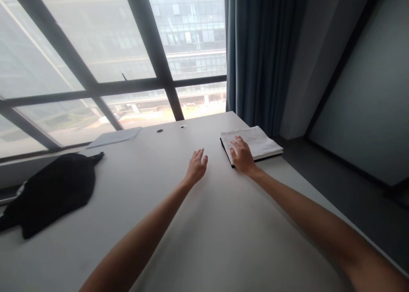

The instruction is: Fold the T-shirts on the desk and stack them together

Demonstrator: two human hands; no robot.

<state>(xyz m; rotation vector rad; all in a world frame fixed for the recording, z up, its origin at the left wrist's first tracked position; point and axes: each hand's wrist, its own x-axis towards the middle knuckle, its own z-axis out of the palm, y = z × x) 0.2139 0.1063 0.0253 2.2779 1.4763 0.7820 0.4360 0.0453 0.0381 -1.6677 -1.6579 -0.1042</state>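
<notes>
My right hand [242,155] is over the near left part of a folded white cloth [260,141], its fingers apart and nothing held in them. Whether the fingertips touch the cloth I cannot tell. Dark material [268,156] shows as a thin edge beneath the white layers. Left of that stack, my left hand [196,167] is above the white table [166,168] with its fingers stretched out, holding nothing.
Black cloth [60,190], perhaps a garment, lies spread at the table's left side. Flat white sheets [115,136] rest by the window. Two cable holes, one dark [159,131], sit near the far edge. A blue curtain [260,58] hangs behind the far right corner.
</notes>
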